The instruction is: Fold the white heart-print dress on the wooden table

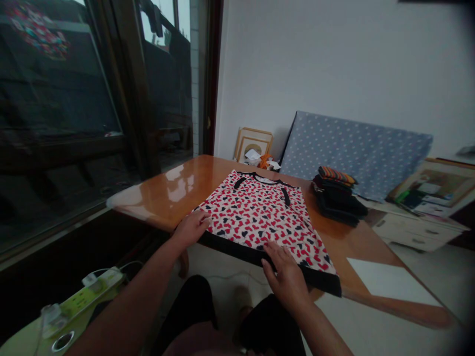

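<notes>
A white top [260,212] printed with red and dark hearts lies spread on the wooden table, its neckline away from me. Black trim runs round the neck, and a wide black hem [233,248] hangs over the near table edge. Two short black strips mark its upper part. My left hand [192,228] rests at the top's lower left corner, fingers loosely extended on the fabric. Nearer the hem's right half, my right hand [285,272] lies palm down with fingers stretched over the cloth and thumb apart. No sleeves show.
Folded clothes [337,198] are stacked on the table's right side, a striped one on top. A white sheet [389,281] lies near the right corner of the table [178,183]. A power strip [79,301] is at lower left, beside dark glass doors [111,99].
</notes>
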`<action>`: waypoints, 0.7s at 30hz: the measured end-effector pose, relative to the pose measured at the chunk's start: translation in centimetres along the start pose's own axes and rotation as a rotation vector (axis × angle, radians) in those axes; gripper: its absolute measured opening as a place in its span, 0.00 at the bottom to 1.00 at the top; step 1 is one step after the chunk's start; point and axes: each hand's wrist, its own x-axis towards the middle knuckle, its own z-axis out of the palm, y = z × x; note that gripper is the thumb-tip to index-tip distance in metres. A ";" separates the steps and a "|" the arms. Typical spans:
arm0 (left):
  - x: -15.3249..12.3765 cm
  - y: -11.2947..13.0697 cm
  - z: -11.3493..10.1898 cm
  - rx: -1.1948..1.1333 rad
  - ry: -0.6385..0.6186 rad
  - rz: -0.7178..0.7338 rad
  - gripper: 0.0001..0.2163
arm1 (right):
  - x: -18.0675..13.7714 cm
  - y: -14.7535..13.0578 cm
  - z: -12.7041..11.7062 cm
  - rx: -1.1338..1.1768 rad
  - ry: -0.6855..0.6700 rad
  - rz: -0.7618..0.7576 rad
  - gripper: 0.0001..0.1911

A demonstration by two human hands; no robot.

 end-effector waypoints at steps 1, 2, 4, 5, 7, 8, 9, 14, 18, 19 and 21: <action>-0.2 0.0 0.2 0.025 0.010 0.000 0.16 | -0.3 0.4 0.0 -0.021 0.015 0.026 0.24; -0.4 0.1 0.4 0.049 0.019 0.000 0.16 | -0.6 0.7 0.1 -0.034 0.021 0.041 0.25; -0.6 0.1 0.7 0.101 0.034 0.001 0.15 | -1.2 1.2 0.2 -0.043 0.024 0.040 0.25; -0.6 0.0 0.9 0.129 0.036 -0.001 0.15 | -1.3 1.3 0.3 -0.041 0.028 0.031 0.25; -0.6 -0.1 1.0 0.180 0.031 -0.005 0.14 | -1.5 1.4 0.4 -0.038 0.042 0.021 0.25; -0.6 -0.1 1.0 0.194 0.023 -0.004 0.14 | -1.6 1.4 0.5 -0.038 0.048 0.024 0.25; -0.6 -0.2 1.0 0.202 0.015 0.001 0.14 | -1.6 1.5 0.6 -0.040 0.050 0.030 0.25; -0.7 0.0 0.7 0.227 0.009 0.015 0.14 | -1.5 1.7 1.1 -0.032 0.069 0.031 0.25; -0.7 0.2 0.6 0.239 0.019 0.025 0.14 | -1.5 1.7 1.1 -0.026 0.078 0.035 0.26; -0.8 0.3 0.6 0.241 0.022 0.027 0.14 | -1.5 1.7 1.1 -0.029 0.074 0.036 0.26; -0.8 0.3 0.7 0.244 0.028 0.028 0.13 | -1.4 1.6 1.0 -0.035 0.067 0.037 0.26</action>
